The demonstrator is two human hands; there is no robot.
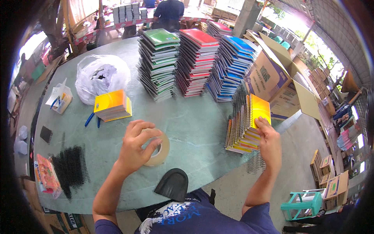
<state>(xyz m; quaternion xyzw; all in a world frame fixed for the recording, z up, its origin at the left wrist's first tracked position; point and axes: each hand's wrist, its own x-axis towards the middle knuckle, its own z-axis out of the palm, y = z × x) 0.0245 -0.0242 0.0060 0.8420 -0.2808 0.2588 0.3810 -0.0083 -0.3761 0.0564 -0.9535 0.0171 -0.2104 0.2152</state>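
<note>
My right hand (pixel 269 142) grips a yellow spiral notebook (pixel 258 107) at its edge, on top of a leaning stack of spiral notebooks (pixel 243 132) at the table's right edge. My left hand (pixel 136 146) hovers over a roll of clear tape (pixel 163 152), its fingers curved and apart with nothing visible between them. Whether the thumb touches the roll is hard to tell. Beyond that hand sits a bound-side stack of small yellow notebooks (pixel 113 105), beside two blue pens (pixel 89 119).
Tall stacks of green (pixel 157 64), red (pixel 198 62) and blue notebooks (pixel 232 68) stand at the back. An open carton (pixel 269 76) is on the right. A plastic bag (pixel 102 78), black spiral coils (pixel 71 167) and a black curved pad (pixel 173 185) lie on the table (pixel 187 136).
</note>
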